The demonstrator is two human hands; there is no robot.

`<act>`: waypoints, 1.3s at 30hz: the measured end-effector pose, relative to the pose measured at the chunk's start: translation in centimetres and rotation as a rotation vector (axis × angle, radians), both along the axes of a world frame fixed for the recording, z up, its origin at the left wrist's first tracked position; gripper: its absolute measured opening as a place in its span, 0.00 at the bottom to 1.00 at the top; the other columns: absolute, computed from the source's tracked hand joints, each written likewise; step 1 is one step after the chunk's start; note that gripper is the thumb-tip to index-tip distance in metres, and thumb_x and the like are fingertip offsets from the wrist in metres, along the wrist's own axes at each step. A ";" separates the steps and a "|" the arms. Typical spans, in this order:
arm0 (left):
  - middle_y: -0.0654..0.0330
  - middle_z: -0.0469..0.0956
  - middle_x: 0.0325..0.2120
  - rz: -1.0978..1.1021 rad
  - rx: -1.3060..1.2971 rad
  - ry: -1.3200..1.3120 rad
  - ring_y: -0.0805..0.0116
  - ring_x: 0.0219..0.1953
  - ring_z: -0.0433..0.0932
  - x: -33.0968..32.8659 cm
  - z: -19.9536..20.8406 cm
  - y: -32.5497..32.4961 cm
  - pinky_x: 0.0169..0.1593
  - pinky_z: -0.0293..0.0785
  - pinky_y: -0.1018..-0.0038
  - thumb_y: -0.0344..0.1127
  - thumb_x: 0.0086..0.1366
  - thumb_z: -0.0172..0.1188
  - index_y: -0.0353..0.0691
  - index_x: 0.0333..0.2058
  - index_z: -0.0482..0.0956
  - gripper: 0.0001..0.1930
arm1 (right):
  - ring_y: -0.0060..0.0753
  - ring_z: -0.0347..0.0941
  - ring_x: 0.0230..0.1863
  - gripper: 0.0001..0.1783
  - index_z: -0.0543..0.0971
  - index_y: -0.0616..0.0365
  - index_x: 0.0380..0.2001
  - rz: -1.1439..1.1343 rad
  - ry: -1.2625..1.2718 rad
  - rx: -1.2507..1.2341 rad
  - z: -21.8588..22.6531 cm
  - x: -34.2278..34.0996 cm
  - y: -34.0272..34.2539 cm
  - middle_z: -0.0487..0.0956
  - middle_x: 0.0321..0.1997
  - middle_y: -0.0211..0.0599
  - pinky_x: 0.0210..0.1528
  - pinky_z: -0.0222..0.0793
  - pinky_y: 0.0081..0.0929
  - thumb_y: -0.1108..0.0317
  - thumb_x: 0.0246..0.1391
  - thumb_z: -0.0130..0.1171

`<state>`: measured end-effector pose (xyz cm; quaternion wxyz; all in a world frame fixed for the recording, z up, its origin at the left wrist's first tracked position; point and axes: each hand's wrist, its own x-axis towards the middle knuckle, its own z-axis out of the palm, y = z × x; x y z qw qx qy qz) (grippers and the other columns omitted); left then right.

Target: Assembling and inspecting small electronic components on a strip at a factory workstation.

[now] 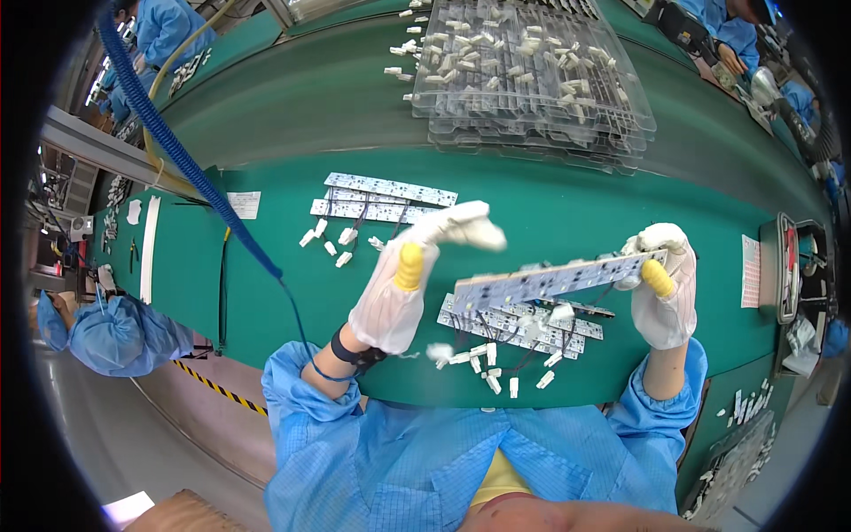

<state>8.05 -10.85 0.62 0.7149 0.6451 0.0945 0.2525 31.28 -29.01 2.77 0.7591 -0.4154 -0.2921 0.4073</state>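
Right hand (660, 288) holds strip (554, 281) crosswise.

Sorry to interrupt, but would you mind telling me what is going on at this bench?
A gloved person holds a long white circuit strip above the green table. The right hand grips its end; the left hand is raised beside it, blurred. More strips with wired white connectors lie beneath, another pile further back, and clear trays of parts beyond.

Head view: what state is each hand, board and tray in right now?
Right hand: gripping the raised board's end.
Left hand: raised, blurred, off the board.
Held strip board: lifted, tilted.
Board pile: flat on the table.
Far boards: flat, wired.
Clear trays: stacked, filled.
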 end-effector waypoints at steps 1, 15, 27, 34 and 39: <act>0.49 0.71 0.50 -0.003 -0.009 -0.001 0.64 0.48 0.74 -0.1 0.2 -0.5 0.55 0.66 0.68 0.54 0.68 0.43 0.29 0.55 0.63 0.31 | 0.34 0.78 0.33 0.16 0.72 0.63 0.39 0.021 -0.008 0.025 -0.4 0.3 0.1 0.77 0.33 0.41 0.34 0.76 0.27 0.72 0.47 0.64; 0.60 0.82 0.28 0.329 0.644 0.079 0.61 0.40 0.78 -0.9 -0.8 0.2 0.54 0.66 0.65 0.46 0.49 0.67 0.37 0.42 0.79 0.24 | 0.15 0.64 0.13 0.22 0.71 0.63 0.43 -0.028 -0.355 -0.274 -0.5 0.5 0.7 0.71 0.20 0.30 0.17 0.60 0.11 0.54 0.57 0.55; 0.56 0.81 0.31 0.361 0.669 0.114 0.55 0.45 0.77 -1.0 -0.8 0.6 0.50 0.70 0.66 0.45 0.48 0.66 0.36 0.39 0.81 0.22 | 0.14 0.62 0.13 0.23 0.72 0.63 0.42 -0.004 -0.335 -0.253 0.2 0.3 0.2 0.71 0.19 0.29 0.17 0.56 0.10 0.52 0.56 0.56; 0.55 0.81 0.31 0.433 0.515 0.046 0.58 0.42 0.77 -0.6 -1.2 0.2 0.47 0.72 0.68 0.44 0.50 0.66 0.34 0.40 0.79 0.22 | 0.16 0.69 0.17 0.20 0.71 0.63 0.43 0.002 -0.289 -0.262 0.6 0.2 -0.3 0.72 0.20 0.30 0.17 0.62 0.11 0.60 0.54 0.59; 0.54 0.81 0.28 0.452 0.496 0.073 0.60 0.38 0.78 -0.3 -1.1 0.1 0.56 0.66 0.59 0.48 0.57 0.60 0.33 0.38 0.79 0.21 | 0.18 0.71 0.16 0.19 0.71 0.66 0.43 0.144 -0.284 -0.275 0.7 1.1 -0.9 0.76 0.28 0.36 0.20 0.67 0.13 0.63 0.53 0.59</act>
